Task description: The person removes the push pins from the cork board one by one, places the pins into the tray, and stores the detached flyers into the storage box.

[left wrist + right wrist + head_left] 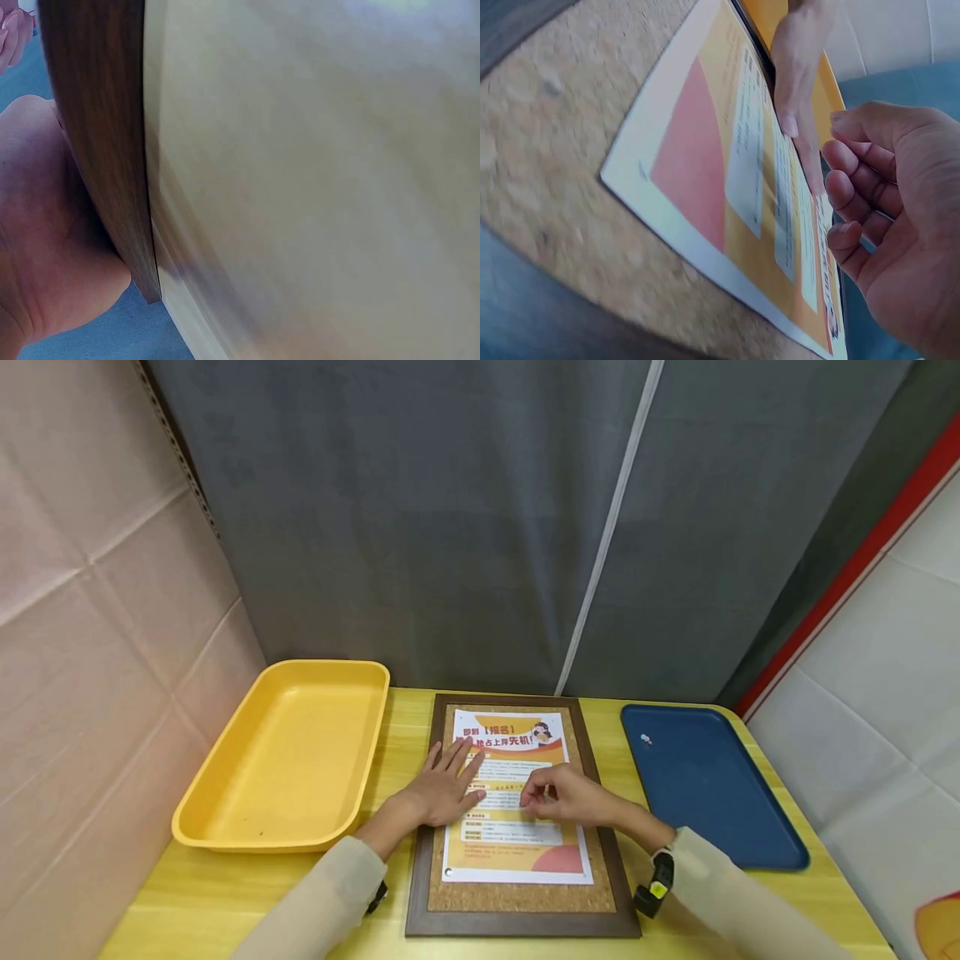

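Observation:
A printed poster (517, 852) in orange, white and red lies on a cork board (525, 900) with a dark brown frame (525, 925). My left hand (442, 789) rests flat on the poster's left side, fingers spread. Over the poster's right half is my right hand (562, 795), its fingers curled with thumb and forefinger close together. In the right wrist view nothing shows between the fingertips of the right hand (907, 195). A small round pin (448, 872) sits at the poster's lower left corner. The lower right corner has a tiny dark mark.
A deep yellow tray (281, 843) stands on the left of the wooden table (187, 893). To the right lies a shallow blue tray (712, 785) with a few small pale pins (646, 739). Grey curtain (420, 527) closes off the back.

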The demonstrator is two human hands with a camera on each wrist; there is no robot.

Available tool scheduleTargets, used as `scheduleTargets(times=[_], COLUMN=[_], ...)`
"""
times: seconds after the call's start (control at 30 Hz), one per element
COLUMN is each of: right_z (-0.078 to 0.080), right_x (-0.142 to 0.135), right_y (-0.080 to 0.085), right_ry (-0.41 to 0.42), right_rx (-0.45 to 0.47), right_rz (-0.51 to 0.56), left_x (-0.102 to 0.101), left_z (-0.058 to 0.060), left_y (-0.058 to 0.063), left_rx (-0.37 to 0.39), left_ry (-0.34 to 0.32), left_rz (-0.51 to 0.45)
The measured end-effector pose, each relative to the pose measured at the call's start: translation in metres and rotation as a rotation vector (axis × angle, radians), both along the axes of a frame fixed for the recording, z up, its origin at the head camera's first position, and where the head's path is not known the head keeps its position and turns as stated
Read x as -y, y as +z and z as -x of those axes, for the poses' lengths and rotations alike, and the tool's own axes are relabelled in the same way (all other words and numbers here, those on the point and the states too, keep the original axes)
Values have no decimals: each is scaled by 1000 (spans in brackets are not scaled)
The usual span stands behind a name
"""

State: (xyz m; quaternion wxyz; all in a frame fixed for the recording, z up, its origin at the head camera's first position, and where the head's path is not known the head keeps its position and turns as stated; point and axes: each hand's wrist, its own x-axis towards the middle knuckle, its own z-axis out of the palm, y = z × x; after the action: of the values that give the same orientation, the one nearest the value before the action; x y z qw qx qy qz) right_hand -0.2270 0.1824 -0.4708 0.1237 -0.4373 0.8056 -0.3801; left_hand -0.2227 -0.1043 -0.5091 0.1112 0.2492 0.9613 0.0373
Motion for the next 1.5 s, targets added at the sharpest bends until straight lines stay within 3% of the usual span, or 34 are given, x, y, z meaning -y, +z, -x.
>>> scheduleTargets(times=[0.23, 0.63, 0.97, 1.2, 1.5], right_z=[-12, -38, -53, -62, -72], right_x=[16, 45, 66, 81, 94], right_y=[-6, -8, -10, -16, -19], right_ry=[61, 98, 58, 65, -4], right_rx=[11, 25, 84, 36, -13], right_rz=[29, -18, -23, -40, -68], left_x=[-1, 1, 3, 4, 3], left_z=[-1, 0, 1, 3, 3], left_y=[1, 0, -6, -6, -5], left_rx=[2, -10, -17, -25, -16], left_ry=[0, -3, -21, -20, -15], left_rz=[1, -28, -61, -68, -56])
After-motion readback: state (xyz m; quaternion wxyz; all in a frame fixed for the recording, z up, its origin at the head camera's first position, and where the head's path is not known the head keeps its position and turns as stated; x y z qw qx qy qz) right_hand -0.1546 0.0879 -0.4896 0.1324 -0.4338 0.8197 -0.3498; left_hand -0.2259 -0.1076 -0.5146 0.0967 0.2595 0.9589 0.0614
